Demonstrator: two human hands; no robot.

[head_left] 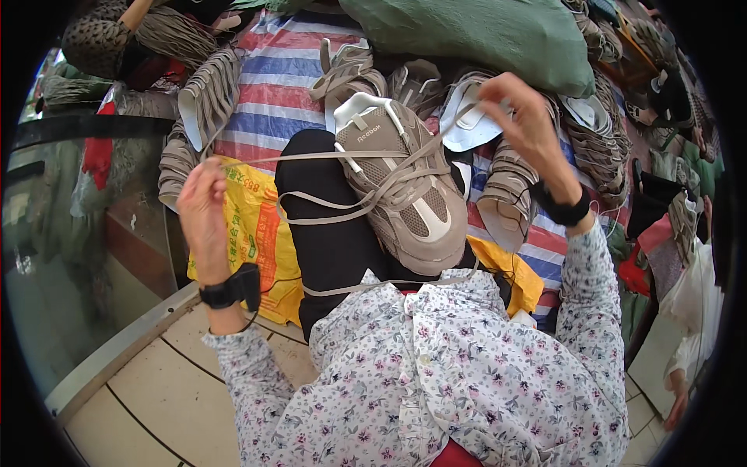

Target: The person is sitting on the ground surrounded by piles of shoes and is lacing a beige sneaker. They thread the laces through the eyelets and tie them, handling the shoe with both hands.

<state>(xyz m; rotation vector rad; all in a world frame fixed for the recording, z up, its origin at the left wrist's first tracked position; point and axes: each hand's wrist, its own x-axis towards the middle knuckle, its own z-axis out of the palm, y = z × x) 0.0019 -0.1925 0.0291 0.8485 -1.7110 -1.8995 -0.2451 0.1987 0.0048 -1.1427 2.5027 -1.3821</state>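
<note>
Across my black-trousered lap lies a taupe shoe upper (420,237) with mesh panels and pale trim, its toe pointing toward me. Flat beige shoelaces (327,156) cross its front and trail in loops over my legs. Raised at the left, my left hand (204,214) pinches one lace, which stretches taut to the shoe upper. Up at the right, past the shoe upper's collar, my right hand (531,128) holds another lace between thumb and fingers. Both wrists wear black bands. Neither hand touches the shoe upper itself.
Stacks of similar uppers (595,148) surround a striped plastic sheet (268,93). A bulky green sack (475,39) lies at the back. A yellow bag (261,233) is beside my left leg, near a glass panel (85,257). Other people's arms show at the edges.
</note>
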